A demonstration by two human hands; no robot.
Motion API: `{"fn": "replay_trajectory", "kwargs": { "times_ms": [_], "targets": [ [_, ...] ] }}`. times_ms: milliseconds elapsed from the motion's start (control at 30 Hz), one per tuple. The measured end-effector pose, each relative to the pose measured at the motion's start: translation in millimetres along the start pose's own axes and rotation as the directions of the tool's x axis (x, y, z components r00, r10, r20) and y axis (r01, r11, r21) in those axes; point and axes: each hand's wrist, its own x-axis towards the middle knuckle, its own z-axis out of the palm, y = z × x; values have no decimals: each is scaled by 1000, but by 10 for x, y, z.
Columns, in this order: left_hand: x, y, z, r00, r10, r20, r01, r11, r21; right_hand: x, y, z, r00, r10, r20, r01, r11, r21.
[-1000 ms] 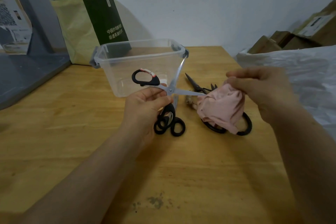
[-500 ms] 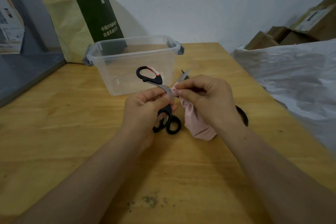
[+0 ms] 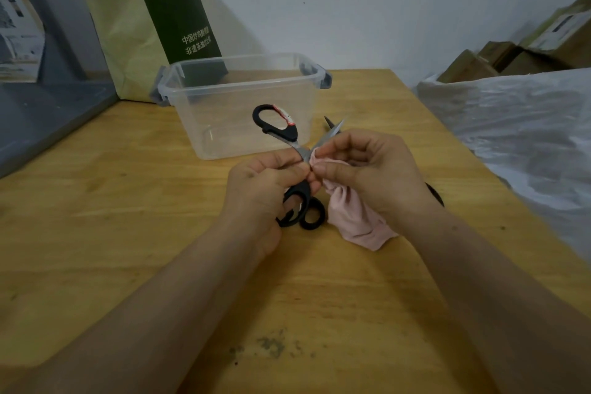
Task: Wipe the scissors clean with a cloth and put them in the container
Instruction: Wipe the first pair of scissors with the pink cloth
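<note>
When checked against one second ago: right grip [image 3: 367, 169] brought in from well off to the right, now set against the scissors [image 3: 278, 128] at the pivot. Pinches the cloth [image 3: 355, 221] round the base of one blade, thumb and forefinger closed on the fabric. Rest of cloth hangs below the hand toward the bench [image 3: 128, 201].

Against half a second ago: nearly the same. Contact kept, little travel along the blade.

Left grip [image 3: 265, 182]: curled round the lower black handle, holding the scissors raised and spread. Upper handle toward the container [image 3: 224, 118], free blade tip pointing up and right.

Scissors position: in hand, above the bench, just in front of the container, not in it. Container clear, open-topped, nothing seen inside.

Also on bench: second pair [image 3: 311, 217], black loops just under the left grip. Third pair [image 3: 437, 198] mostly hidden behind the right grip, only a blade tip and part of a loop showing.

Judged: wipe stroke beginning at the pivot, likely to run outward to the tip. Other blade probably yet to do. Placement not begun.

Risk: fingertips close to the edge under thin cloth.
</note>
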Motion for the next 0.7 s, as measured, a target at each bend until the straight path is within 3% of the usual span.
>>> {"fn": "replay_trajectory", "kwargs": {
  "times_ms": [200, 700],
  "targets": [
    [-13, -4, 6, 1000, 0, 15, 0, 1000, 13, 16, -17, 22, 997, 53, -49, -46, 991, 124],
    [-35, 3, 48, 999, 43, -32, -45, 998, -36, 56, -20, 57, 945, 109, -309, -68, 988, 139]
  ]
}}
